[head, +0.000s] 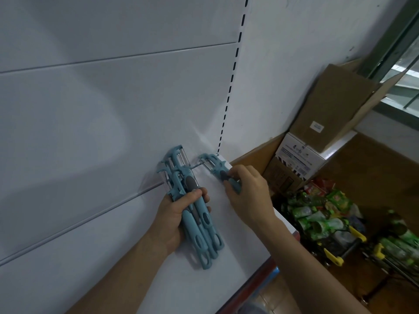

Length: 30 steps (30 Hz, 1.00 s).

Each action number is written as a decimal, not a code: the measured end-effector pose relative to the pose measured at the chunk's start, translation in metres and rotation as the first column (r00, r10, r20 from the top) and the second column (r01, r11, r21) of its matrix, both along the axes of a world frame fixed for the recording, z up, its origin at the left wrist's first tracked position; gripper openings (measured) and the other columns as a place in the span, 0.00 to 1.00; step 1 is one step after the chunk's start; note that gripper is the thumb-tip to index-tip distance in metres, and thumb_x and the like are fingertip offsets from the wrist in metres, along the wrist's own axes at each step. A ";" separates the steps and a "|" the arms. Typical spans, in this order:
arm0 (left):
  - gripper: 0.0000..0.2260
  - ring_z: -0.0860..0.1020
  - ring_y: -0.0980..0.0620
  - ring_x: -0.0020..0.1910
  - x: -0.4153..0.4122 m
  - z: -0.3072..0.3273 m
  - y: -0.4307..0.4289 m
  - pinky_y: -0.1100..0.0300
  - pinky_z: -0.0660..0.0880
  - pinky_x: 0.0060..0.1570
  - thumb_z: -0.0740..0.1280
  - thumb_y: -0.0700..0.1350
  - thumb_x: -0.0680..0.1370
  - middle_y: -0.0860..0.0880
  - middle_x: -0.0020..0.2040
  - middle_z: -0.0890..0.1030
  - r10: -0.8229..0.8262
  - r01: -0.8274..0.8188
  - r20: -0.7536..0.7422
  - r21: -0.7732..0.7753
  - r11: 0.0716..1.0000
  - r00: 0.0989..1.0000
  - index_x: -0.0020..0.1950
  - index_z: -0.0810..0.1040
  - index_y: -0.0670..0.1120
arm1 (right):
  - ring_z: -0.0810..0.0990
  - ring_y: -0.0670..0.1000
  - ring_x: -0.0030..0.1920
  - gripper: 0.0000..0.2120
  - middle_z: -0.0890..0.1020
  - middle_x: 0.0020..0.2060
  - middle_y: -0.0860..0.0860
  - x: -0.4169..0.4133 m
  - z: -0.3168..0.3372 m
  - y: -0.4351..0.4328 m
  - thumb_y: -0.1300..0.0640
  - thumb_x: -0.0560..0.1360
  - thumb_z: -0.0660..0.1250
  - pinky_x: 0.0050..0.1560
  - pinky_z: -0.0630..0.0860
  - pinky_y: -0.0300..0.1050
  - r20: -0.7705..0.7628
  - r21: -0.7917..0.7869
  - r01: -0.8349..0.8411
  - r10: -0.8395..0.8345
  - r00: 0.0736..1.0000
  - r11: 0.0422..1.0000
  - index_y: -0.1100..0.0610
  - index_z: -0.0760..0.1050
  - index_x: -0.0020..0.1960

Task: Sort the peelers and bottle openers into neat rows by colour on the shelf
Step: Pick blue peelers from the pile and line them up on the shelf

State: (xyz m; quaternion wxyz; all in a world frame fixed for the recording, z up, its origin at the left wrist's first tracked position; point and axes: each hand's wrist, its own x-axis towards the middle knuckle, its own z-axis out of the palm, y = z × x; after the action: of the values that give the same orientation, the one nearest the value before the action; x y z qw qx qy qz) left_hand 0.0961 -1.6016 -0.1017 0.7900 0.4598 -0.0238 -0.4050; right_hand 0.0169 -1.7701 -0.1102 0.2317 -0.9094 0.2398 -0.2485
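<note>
Head view | left hand [179, 214] clenched round a bundle of teal peelers [205, 225], held against the white shelf panel [90, 132] near its right edge | right hand [247, 193] pinches a single teal peeler [215, 166] by its handle, just beside the foot of the slotted upright [229, 96] | metal peg [195, 168] between the two

Right of peeler bundle [199, 232], single peeler [215, 169], boxes [328, 109] farther right
</note>
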 end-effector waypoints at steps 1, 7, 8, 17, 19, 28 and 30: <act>0.04 0.83 0.49 0.40 0.000 -0.001 0.000 0.50 0.83 0.48 0.72 0.40 0.71 0.43 0.43 0.84 -0.001 0.001 -0.004 0.001 1.000 1.000 0.39 0.87 0.45 | 0.73 0.47 0.48 0.09 0.78 0.50 0.48 0.003 -0.004 0.001 0.57 0.76 0.72 0.46 0.75 0.43 -0.006 -0.033 -0.019 0.019 1.000 0.999 0.53 0.78 0.55; 0.06 0.83 0.50 0.39 -0.001 0.002 -0.001 0.49 0.81 0.49 0.71 0.40 0.72 0.44 0.41 0.84 -0.008 0.009 0.016 -0.010 1.000 1.000 0.37 0.87 0.48 | 0.70 0.52 0.46 0.05 0.77 0.46 0.49 0.014 -0.020 0.007 0.59 0.75 0.71 0.43 0.72 0.51 -0.006 -0.171 0.032 -0.033 0.999 0.985 0.52 0.78 0.50; 0.07 0.83 0.50 0.39 -0.001 0.002 -0.001 0.49 0.81 0.50 0.71 0.40 0.72 0.45 0.41 0.84 -0.010 0.010 0.021 -0.011 1.000 1.000 0.37 0.87 0.48 | 0.70 0.51 0.46 0.04 0.77 0.45 0.49 0.014 -0.022 0.008 0.58 0.75 0.71 0.42 0.72 0.51 -0.014 -0.184 0.031 -0.034 0.999 0.982 0.52 0.78 0.49; 0.08 0.83 0.49 0.42 0.001 -0.001 -0.001 0.49 0.82 0.49 0.70 0.39 0.72 0.44 0.44 0.84 -0.013 0.013 0.004 -0.030 0.999 1.000 0.40 0.87 0.50 | 0.71 0.50 0.49 0.06 0.78 0.49 0.48 0.010 -0.022 0.011 0.53 0.79 0.68 0.46 0.73 0.50 -0.033 -0.156 0.021 -0.026 0.999 0.988 0.51 0.80 0.55; 0.06 0.84 0.47 0.43 0.001 -0.002 0.000 0.49 0.83 0.48 0.71 0.38 0.72 0.42 0.46 0.84 -0.005 0.005 -0.011 -0.024 1.000 1.000 0.42 0.87 0.47 | 0.72 0.48 0.51 0.07 0.79 0.52 0.46 0.003 -0.010 0.018 0.51 0.80 0.68 0.48 0.73 0.46 0.046 -0.089 0.023 -0.019 0.999 0.996 0.50 0.79 0.57; 0.14 0.85 0.38 0.52 -0.002 0.001 -0.002 0.48 0.84 0.45 0.69 0.40 0.76 0.36 0.55 0.85 0.026 -0.026 -0.030 0.005 1.000 0.999 0.62 0.80 0.39 | 0.81 0.49 0.39 0.13 0.82 0.40 0.47 -0.012 0.023 0.047 0.51 0.69 0.81 0.39 0.81 0.44 0.080 0.569 -0.180 0.163 0.983 0.802 0.47 0.80 0.50; 0.13 0.85 0.38 0.52 -0.003 -0.001 -0.003 0.47 0.84 0.46 0.69 0.38 0.76 0.36 0.54 0.85 0.029 -0.029 -0.006 0.003 1.000 1.000 0.61 0.81 0.39 | 0.81 0.50 0.38 0.07 0.83 0.40 0.50 -0.014 0.020 0.043 0.55 0.75 0.76 0.38 0.79 0.43 0.117 0.670 -0.168 0.121 0.986 0.723 0.50 0.80 0.51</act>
State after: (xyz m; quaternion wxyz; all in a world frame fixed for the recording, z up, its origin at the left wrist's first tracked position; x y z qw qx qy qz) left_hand 0.0932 -1.6042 -0.1024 0.7950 0.4601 -0.0139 -0.3950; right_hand 0.0032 -1.7267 -0.0901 0.5729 -0.7700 0.2345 -0.1545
